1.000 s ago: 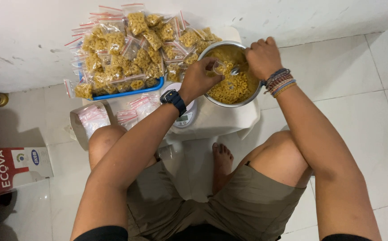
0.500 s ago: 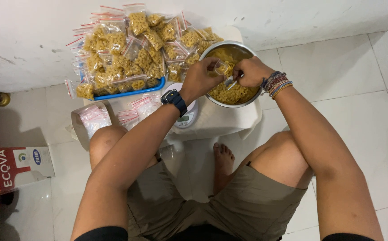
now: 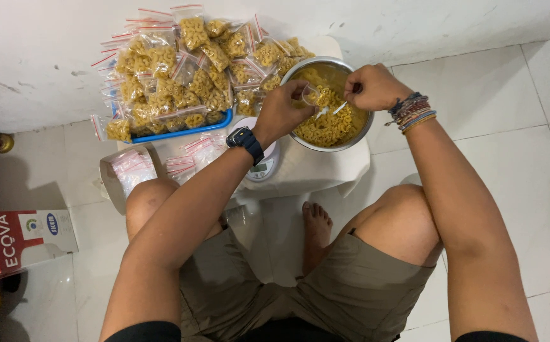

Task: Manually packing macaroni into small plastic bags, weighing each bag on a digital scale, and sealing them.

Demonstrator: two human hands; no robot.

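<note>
Steel bowl (image 3: 358,130) of yellow elbow pasta sits upper centre of frame; left hand (image 3: 282,113) pinches a small clear bag (image 3: 312,95) open over it, right hand (image 3: 371,87) is closed on a white spoon (image 3: 339,108) dipped in the pasta. Filled red-sealed bags (image 3: 186,69) are heaped on a blue tray (image 3: 180,132) upper left, flat empties (image 3: 132,168) below them, and a red-white carton (image 3: 18,237) lies at the left edge. Compared with half a second ago, the right hand has lifted and the bag now shows between the hands.
</note>
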